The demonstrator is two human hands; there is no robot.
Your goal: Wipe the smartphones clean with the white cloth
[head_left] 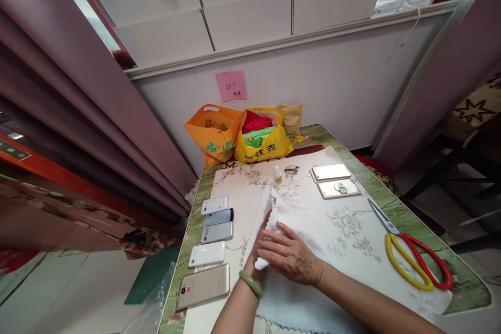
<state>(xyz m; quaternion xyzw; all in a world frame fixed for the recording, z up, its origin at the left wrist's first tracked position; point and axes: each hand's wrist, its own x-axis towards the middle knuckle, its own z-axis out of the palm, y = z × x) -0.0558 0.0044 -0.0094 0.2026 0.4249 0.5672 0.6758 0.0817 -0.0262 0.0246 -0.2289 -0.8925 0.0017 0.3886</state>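
Observation:
A white cloth with a zigzag-cut edge (289,292) is spread over the table's front and folded up around my left hand (261,237). The left wrist wears a green bangle, and cloth covers most of that hand's fingers; whether they hold something inside the fold is hidden. A small reddish-brown edge shows in the fold's opening, too little to name. My right hand (291,255) rests on top of the folded cloth, its fingers stretched out and slightly apart, pressing it against the left hand.
Several phones, including a gold phone (203,287), line the left side. A phone with a ring holder (338,188) lies beside another phone (331,172) at right. Open scissors (410,255) lie near the right edge. Behind stand a small bottle (277,175), an orange bag (215,135) and a yellow bag (266,146).

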